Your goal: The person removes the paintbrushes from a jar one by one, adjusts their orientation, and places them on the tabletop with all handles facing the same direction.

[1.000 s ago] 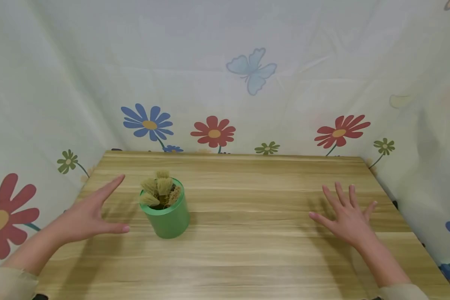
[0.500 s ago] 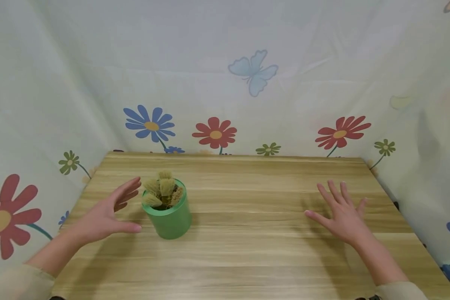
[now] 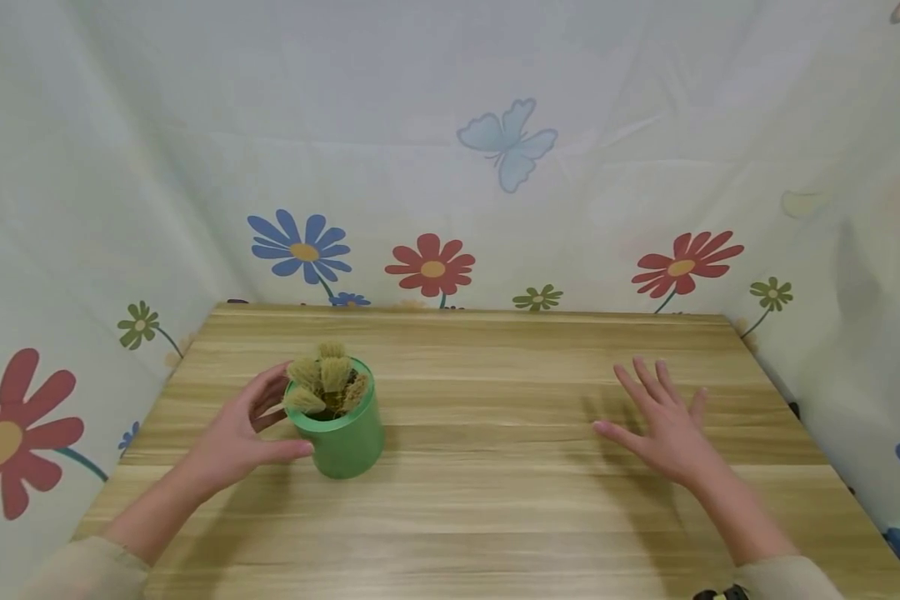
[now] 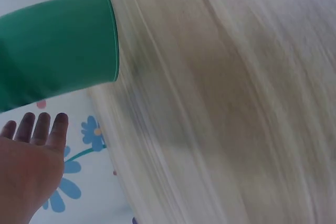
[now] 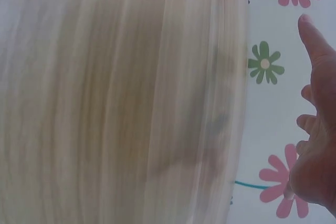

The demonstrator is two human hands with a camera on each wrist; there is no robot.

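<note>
A green pot (image 3: 345,446) stands upright on the left half of the wooden table, with several tan, bristly tufts (image 3: 335,375) like dried plant heads sticking out of its top. My left hand (image 3: 236,437) is at its left side, thumb toward the front and fingers partly hidden behind the rim. In the left wrist view, a gap shows between the fingers (image 4: 41,129) and the green wall of the pot (image 4: 63,45). Far to the right, my right hand (image 3: 667,433) hovers over the table with fingers spread, holding nothing.
The wood-grain table (image 3: 487,517) ends at a back edge against a white cloth (image 3: 390,100) printed with flowers and a butterfly. The same cloth hangs along the left and right sides.
My left hand has moved right to the pot, its fingers bending and passing behind the rim. The right hand has drifted left. The pot stays at its place on the table.
</note>
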